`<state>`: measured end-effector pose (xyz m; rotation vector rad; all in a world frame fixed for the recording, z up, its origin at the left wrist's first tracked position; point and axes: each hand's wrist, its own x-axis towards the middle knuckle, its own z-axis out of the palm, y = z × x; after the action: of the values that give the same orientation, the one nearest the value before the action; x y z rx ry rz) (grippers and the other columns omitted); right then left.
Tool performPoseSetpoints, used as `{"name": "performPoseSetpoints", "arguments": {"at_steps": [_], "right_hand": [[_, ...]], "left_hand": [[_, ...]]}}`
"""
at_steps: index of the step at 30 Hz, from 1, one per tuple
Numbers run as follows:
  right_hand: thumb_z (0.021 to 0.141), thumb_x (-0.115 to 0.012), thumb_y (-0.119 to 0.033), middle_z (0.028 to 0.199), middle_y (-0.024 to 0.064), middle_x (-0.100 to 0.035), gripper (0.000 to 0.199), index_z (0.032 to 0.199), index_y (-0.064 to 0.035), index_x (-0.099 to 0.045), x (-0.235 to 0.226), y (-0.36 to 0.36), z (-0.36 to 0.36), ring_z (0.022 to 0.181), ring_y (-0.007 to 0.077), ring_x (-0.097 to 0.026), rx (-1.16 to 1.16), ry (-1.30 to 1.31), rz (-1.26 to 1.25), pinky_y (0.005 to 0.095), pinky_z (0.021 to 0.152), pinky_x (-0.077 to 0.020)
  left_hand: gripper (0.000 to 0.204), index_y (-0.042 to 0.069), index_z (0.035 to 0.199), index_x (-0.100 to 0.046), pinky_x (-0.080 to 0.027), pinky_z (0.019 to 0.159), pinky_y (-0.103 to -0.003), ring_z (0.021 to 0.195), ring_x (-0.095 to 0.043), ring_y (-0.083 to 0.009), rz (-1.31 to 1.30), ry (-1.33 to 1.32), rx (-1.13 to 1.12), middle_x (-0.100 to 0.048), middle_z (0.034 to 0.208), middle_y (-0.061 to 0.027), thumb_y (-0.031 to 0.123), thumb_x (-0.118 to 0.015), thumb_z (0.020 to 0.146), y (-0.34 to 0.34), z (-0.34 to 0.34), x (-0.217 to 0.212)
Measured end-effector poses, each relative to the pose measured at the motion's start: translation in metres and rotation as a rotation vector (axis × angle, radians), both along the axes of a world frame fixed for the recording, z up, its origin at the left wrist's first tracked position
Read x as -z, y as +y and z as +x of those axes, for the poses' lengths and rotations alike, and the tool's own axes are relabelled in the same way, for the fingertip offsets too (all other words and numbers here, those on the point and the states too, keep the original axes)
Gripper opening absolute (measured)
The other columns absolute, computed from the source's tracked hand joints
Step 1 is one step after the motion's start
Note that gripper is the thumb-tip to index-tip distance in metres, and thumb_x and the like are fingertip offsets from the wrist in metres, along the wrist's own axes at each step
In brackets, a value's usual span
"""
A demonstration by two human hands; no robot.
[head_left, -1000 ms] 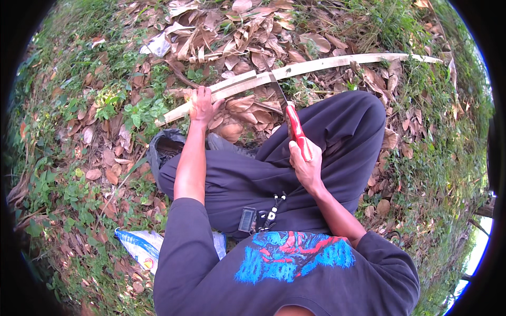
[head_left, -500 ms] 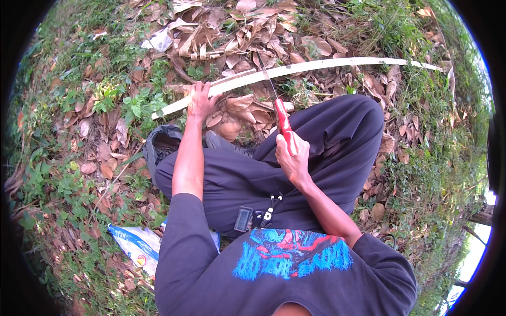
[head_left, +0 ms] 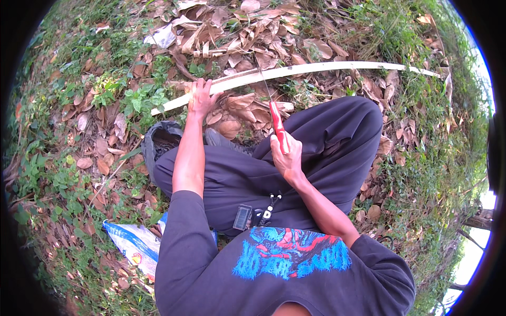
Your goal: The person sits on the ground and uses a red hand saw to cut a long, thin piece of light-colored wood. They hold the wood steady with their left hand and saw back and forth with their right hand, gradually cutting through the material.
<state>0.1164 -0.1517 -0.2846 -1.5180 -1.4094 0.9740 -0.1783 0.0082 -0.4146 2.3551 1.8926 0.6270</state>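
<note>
A: What takes up most of the view?

B: Ground covered in dry brown leaves (head_left: 247, 31) and patches of green weeds, with the person sitting cross-legged in dark trousers (head_left: 316, 158). A blue-and-white sack (head_left: 132, 245) lies by the left hip.

A: And the piece in hand?

B: A long pale strip of wood or bamboo (head_left: 316, 68), gently bowed, lies across the leaves just past the knees, running from left to far right.

A: How do the hands stand?

B: The left hand (head_left: 203, 97) presses down flat on the strip near its left end, fingers curled over it. The right hand (head_left: 287, 158) is closed around the red handle of a knife (head_left: 275, 116), whose thin blade reaches up to the strip's middle.

A: How far along is the work, by your reckoning?

B: The strip looks clean and pale along most of its length, so much of the shaving seems done. Whether the middle needs more, I cannot tell; no fresh shavings stand out among the leaves.
</note>
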Motion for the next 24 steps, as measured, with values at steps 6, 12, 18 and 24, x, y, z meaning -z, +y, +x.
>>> {"name": "performPoseSetpoints", "arguments": {"at_steps": [6,12,18,24], "right_hand": [[0.092,-0.064,-0.011,0.058,0.0171,-0.053,0.019,0.079,0.0011,-0.057,-0.001,-0.004,0.002,0.049,0.0344,-0.054,-0.017,-0.015,-0.028,0.0397,0.051,-0.0437],[0.092,-0.062,-0.01,0.059,0.017,-0.053,0.018,0.079,0.0012,-0.057,0.003,0.006,-0.006,0.05,0.0341,-0.056,-0.027,-0.015,0.095,0.0402,0.051,-0.044],[0.091,-0.062,-0.009,0.058,0.0168,-0.053,0.019,0.077,0.0011,-0.056,0.005,0.008,-0.007,0.05,0.033,-0.057,-0.017,0.007,0.081,0.0395,0.05,-0.0443],[0.092,-0.062,-0.012,0.057,0.0108,-0.049,0.021,0.077,0.0009,-0.056,-0.002,-0.007,-0.006,0.047,0.0192,-0.046,0.019,0.017,-0.052,0.0355,0.049,-0.0408]], "left_hand": [[0.056,0.002,0.12,-0.062,-0.049,0.088,-0.051,0.104,-0.054,-0.0413,0.011,0.034,-0.013,-0.056,0.114,-0.0195,0.038,-0.079,0.08,-0.001,-0.001,0.003],[0.055,0.003,0.122,-0.062,-0.048,0.087,-0.051,0.102,-0.054,-0.0404,0.028,0.039,-0.018,-0.056,0.11,-0.0188,0.04,-0.076,0.084,0.003,-0.003,0.008],[0.063,0.008,0.128,-0.061,-0.045,0.09,-0.052,0.103,-0.053,-0.0385,-0.02,0.112,-0.049,-0.053,0.111,-0.0179,0.055,-0.069,0.086,0.007,-0.005,0.014],[0.08,0.011,0.132,-0.061,-0.045,0.091,-0.051,0.11,-0.052,-0.0367,-0.086,0.115,-0.185,-0.049,0.116,-0.0188,0.071,-0.067,0.079,0.001,0.011,0.011]]}}
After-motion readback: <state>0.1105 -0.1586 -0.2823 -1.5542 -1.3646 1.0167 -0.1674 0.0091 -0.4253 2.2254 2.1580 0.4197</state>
